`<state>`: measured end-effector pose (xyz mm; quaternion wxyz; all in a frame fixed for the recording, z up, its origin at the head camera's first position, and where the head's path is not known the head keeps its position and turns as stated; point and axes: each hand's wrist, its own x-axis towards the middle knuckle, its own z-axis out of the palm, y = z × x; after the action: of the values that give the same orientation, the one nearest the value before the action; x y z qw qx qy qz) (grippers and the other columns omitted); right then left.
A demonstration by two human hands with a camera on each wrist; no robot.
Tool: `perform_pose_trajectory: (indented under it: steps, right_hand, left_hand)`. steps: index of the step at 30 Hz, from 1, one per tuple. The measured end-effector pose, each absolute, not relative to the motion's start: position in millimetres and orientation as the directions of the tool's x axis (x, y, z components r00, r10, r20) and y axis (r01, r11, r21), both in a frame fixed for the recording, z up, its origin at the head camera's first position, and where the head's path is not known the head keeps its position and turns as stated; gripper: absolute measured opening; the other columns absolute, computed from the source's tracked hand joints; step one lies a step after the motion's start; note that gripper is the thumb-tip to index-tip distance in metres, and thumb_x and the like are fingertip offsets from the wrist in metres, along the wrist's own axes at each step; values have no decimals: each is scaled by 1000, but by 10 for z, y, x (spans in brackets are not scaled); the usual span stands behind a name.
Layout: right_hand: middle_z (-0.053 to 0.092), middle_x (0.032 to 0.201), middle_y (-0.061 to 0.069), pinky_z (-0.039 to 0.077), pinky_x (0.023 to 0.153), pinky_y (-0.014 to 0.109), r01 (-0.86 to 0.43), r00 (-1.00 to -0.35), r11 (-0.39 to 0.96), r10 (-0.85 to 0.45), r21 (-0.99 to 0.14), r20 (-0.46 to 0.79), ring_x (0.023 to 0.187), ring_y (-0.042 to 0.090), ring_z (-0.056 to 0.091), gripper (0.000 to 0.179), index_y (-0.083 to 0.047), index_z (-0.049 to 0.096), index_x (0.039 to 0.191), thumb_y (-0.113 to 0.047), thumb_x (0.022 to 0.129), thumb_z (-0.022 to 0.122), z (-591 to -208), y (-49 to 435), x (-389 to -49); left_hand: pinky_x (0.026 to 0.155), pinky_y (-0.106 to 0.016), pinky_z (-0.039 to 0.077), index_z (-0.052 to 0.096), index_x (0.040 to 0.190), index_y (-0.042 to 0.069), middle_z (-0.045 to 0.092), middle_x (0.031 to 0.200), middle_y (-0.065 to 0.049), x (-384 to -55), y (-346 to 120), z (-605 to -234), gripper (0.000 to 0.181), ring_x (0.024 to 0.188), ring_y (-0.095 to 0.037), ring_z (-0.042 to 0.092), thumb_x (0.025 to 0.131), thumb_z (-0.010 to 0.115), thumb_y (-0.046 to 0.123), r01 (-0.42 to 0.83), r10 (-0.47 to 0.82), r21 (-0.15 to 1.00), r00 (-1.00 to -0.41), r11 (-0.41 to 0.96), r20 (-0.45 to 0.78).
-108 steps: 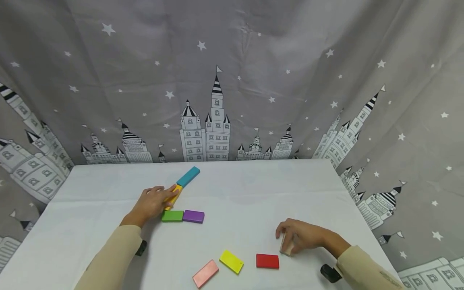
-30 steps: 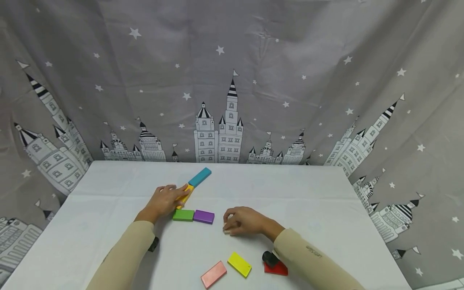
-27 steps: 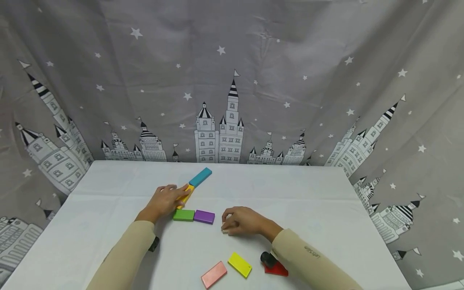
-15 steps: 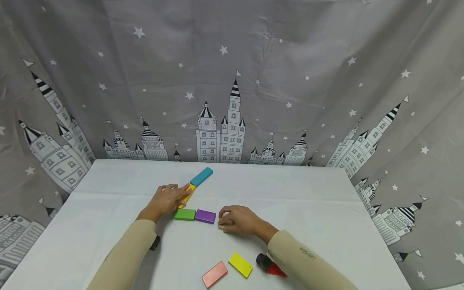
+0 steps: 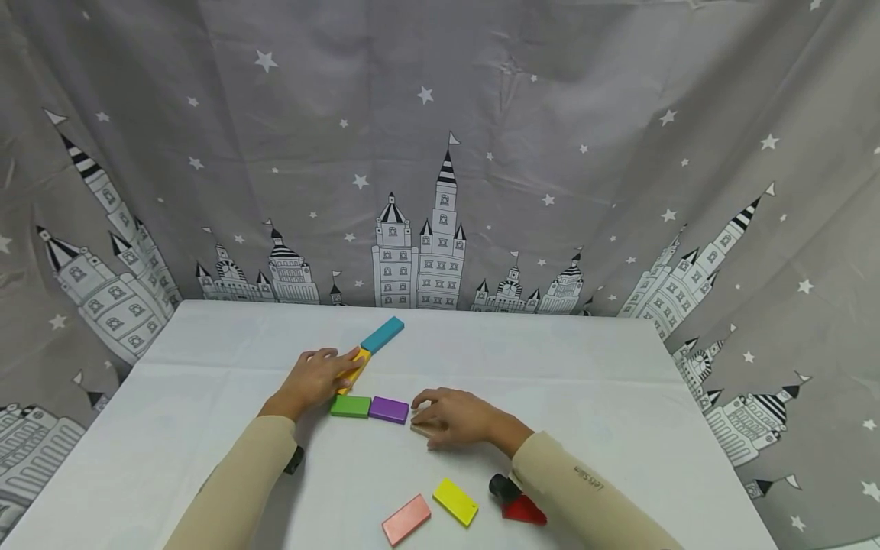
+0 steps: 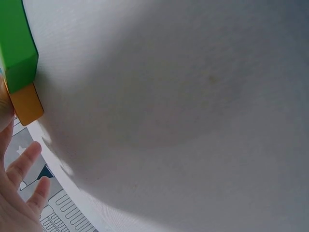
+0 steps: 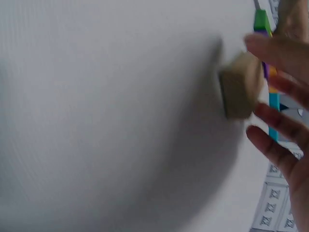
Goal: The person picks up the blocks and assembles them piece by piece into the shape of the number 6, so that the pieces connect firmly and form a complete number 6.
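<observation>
An orange block lies end to end with a blue block in a slanting line. My left hand holds the orange block, thumb toward its near end and index finger toward its far end. A green block and a purple block form a row at its near end. At the purple block's right end lies a plain wooden block, under my right hand. In the right wrist view the fingers of that hand are spread around the wooden block, thumb apart from them.
Nearer the person lie a pink block, a yellow block and a red block, the red one partly covered by the right wrist camera. A grey castle-print curtain hangs behind the white table.
My right hand has carried the wooden block leftward from beside the red block to the purple block's end, and its fingers have now loosened. My left hand keeps its place on the orange block.
</observation>
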<state>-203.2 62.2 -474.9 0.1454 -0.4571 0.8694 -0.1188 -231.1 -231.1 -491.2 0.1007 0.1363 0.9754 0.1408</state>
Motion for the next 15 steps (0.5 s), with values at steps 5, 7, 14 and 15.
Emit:
perform_pose_trajectory:
  steps: [5, 7, 14, 15]
  right_hand:
    - [52, 138, -6, 42, 100, 23, -804, -435, 480, -877, -350, -203, 119, 10, 49, 46, -22, 66, 126, -15, 82, 76, -4706, 700, -2132]
    - [53, 138, -7, 42, 101, 23, -812, -418, 468, -884, -349, -211, 120, 11, 48, 47, -22, 66, 126, -12, 82, 76, -4702, 711, -2162]
    - [56, 132, -6, 41, 100, 21, -806, -442, 479, -878, -347, -185, 116, 11, 50, 45, -22, 66, 126, -19, 83, 78, -4726, 702, -2165]
    - [56, 131, -6, 42, 100, 21, -803, -451, 485, -874, -347, -178, 115, 11, 50, 45, -22, 66, 126, -21, 82, 78, -4731, 700, -2158]
  left_hand:
    - [110, -64, 20, 40, 147, 19, 51, 140, -18, -2310, -2318, -4905, 58, 134, -46, 33, 94, 60, 27, 233, 289, 302, -944, 925, -157]
    - [109, -65, 21, 39, 147, 19, 50, 140, -19, -2312, -2316, -4902, 58, 134, -47, 32, 94, 60, 27, 219, 279, 307, -946, 926, -165]
    - [109, -65, 20, 39, 147, 20, 50, 141, -19, -2322, -2298, -4912, 57, 134, -47, 31, 94, 60, 28, 206, 270, 314, -946, 927, -177]
    - [109, -65, 20, 39, 147, 20, 50, 141, -19, -2321, -2300, -4913, 57, 134, -47, 31, 94, 60, 28, 205, 269, 312, -947, 927, -176]
